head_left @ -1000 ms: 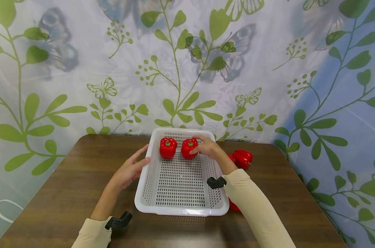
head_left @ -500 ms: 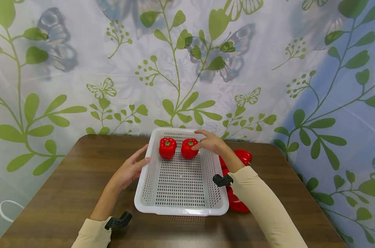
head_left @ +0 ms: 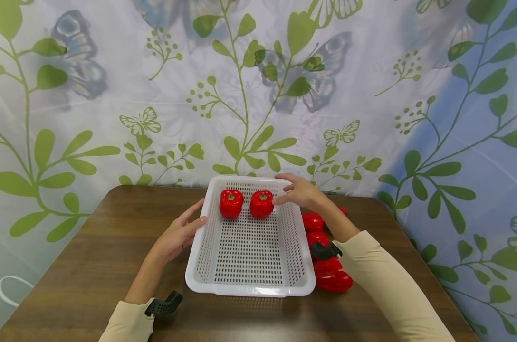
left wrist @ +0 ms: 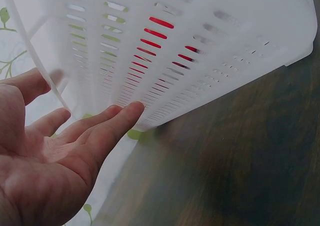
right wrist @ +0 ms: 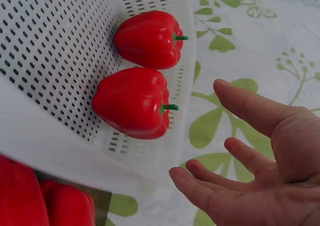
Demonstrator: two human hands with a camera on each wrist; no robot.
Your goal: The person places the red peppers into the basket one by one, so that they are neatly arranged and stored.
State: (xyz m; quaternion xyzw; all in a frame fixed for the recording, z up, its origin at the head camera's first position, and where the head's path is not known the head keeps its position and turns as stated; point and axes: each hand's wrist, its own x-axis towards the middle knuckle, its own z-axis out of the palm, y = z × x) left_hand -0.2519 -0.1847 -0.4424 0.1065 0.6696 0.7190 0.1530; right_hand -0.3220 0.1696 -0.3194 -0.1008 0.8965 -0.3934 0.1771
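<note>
A white perforated plastic basket (head_left: 250, 290) stands on the table, and two red bell peppers (head_left: 231, 204) (head_left: 262, 204) sit side by side at its far end, green stems up. At the basket's left side, my left hand (head_left: 178, 237) holds the wall, thumb over the rim and extended fingers against the outside. The left wrist view shows those fingertips (left wrist: 134, 107) touching the slotted wall. My right hand (head_left: 305, 192) is spread over the far right rim, holding nothing. In the right wrist view, a gap separates its fingers from both peppers.
Several more red bell peppers (head_left: 332, 278) lie on the brown wooden table (head_left: 134, 218) along the basket's right side, partly hidden by the right arm. A patterned cloth (head_left: 250, 95) with leaves and butterflies hangs behind the table. Both wrists carry black camera mounts (head_left: 326, 251).
My right hand has let go of the right-hand pepper in the basket and drawn back to the right. More of the peppers beside the basket now show. The left hand stays in place.
</note>
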